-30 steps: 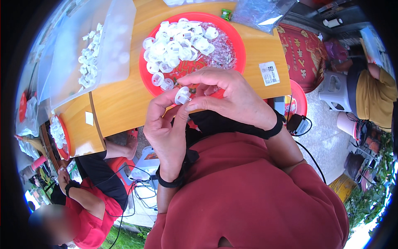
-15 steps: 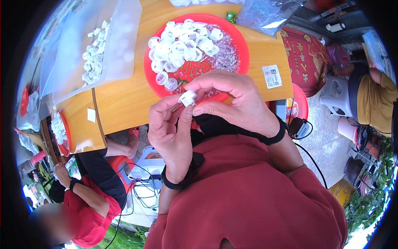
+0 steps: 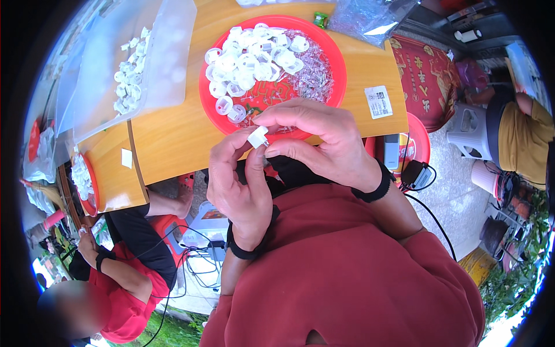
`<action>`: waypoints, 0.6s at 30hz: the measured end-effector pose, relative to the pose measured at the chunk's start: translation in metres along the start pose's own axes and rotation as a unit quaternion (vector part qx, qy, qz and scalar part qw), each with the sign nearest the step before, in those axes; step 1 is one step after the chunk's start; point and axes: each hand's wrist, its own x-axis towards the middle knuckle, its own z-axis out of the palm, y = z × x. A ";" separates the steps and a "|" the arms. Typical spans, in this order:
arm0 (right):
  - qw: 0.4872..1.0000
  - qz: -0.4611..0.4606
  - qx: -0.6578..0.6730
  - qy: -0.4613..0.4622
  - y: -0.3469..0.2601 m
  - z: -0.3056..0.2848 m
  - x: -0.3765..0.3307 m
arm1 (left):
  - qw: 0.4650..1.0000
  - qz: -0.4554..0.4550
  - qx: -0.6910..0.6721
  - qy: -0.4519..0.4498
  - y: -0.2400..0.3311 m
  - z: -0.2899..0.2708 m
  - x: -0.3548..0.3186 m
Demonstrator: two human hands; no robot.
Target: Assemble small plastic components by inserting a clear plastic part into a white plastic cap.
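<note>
Just in front of the tray's near edge, both my hands meet around a small white plastic part (image 3: 258, 137) with thin prongs at its lower right. My left hand (image 3: 241, 185) is closed, pinching the part between thumb and fingers. Curled over it from the right, my right hand (image 3: 326, 139) has its index fingertip at the part's top and its thumb by the prongs. Whether a tiny clear piece sits between those fingers cannot be made out. Behind them, a round red tray (image 3: 341, 81) holds a heap of similar white parts (image 3: 245, 61) and many small clear plastic pieces (image 3: 312, 72).
On the wooden table (image 3: 167, 144) stands a translucent bin (image 3: 170, 81) with white parts inside. A clear plastic bag (image 3: 364, 20) and a green wrapper (image 3: 321, 20) lie at the back. Another person (image 3: 130, 289) sits at left beside a smaller red tray (image 3: 92, 196). Cables (image 3: 199, 254) hang below.
The white part has been turned slightly between my fingers, and its prongs show more clearly. My right hand has shifted a little down and left. The whole view has moved slightly.
</note>
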 end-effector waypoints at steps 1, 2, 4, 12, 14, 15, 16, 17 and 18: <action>1.000 0.001 0.002 -0.009 0.002 -0.001 0.002 | 0.998 -0.044 -0.050 0.010 0.001 0.001 0.001; 1.000 0.001 0.005 -0.017 0.002 -0.002 0.003 | 0.998 -0.043 -0.050 0.010 0.000 0.001 0.001; 1.000 0.003 0.009 -0.024 0.001 -0.001 0.005 | 0.996 -0.028 -0.079 0.026 -0.004 0.001 0.004; 0.999 -0.007 -0.051 0.007 -0.006 0.008 -0.004 | 0.994 0.080 0.063 -0.035 -0.001 -0.010 0.012; 0.998 -0.013 -0.061 0.002 -0.009 0.007 -0.005 | 0.997 0.039 0.045 -0.043 0.000 -0.013 0.013; 0.998 0.017 -0.062 0.008 -0.011 0.007 -0.004 | 0.998 0.029 0.045 -0.044 -0.001 -0.016 0.014; 0.997 0.049 -0.063 0.015 -0.013 0.007 -0.002 | 0.998 0.018 0.043 -0.045 -0.002 -0.019 0.016; 0.996 0.044 -0.071 0.028 -0.013 0.005 0.000 | 0.998 0.024 0.042 -0.043 -0.003 -0.023 0.022; 0.996 0.042 -0.074 0.029 -0.012 0.002 0.001 | 1.000 -0.005 0.025 -0.010 -0.005 -0.029 0.031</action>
